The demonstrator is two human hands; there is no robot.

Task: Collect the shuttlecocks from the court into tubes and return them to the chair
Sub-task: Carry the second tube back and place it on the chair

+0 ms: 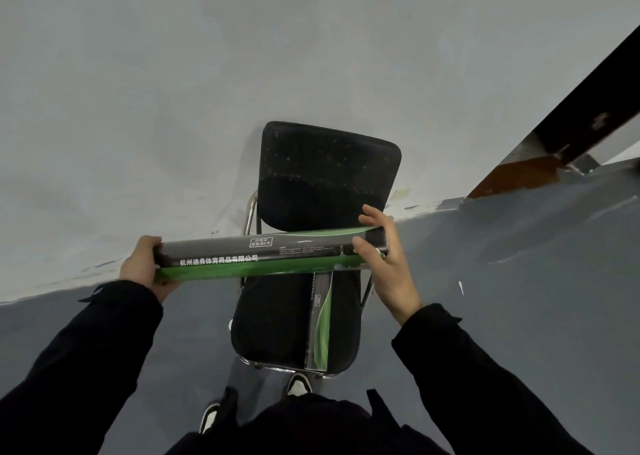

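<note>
The person stands before the chair (294,316), holding a tube (270,255) level above its seat. Left hand (143,267) wraps one end; right hand (384,260) pinches the other, fingers loosely spread. A second tube (320,326) lies on the seat. Likely light, stiff cardboard, best held at the ends. Open seat remains beside it, wall close behind.
</note>
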